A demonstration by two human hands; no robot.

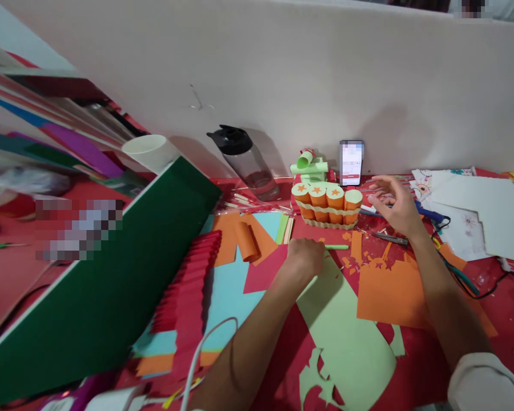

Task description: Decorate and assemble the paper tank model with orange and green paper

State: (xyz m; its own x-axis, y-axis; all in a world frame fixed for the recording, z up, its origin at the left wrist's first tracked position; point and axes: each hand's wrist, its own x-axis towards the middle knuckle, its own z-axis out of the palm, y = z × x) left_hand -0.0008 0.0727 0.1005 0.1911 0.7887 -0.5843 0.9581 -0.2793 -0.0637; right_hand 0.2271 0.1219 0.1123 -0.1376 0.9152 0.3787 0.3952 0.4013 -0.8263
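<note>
My left hand is closed over the near end of a thin bright green stick, above a sheet of pale green paper. My right hand is raised just right of a row of orange paper rolls. Its fingers are curved and apart, with nothing visible in them. Pale green tops with orange stars cap several of the rolls, and wavy beige strips wrap around them. A pair of pliers or scissors lies below the right hand, and a blue glue gun sits behind its wrist.
A phone leans against the wall beside pale green paper tubes. A dark green board slants up at left, near a tilted bottle. Orange sheets, scraps, pleated red paper and a white cable cover the table.
</note>
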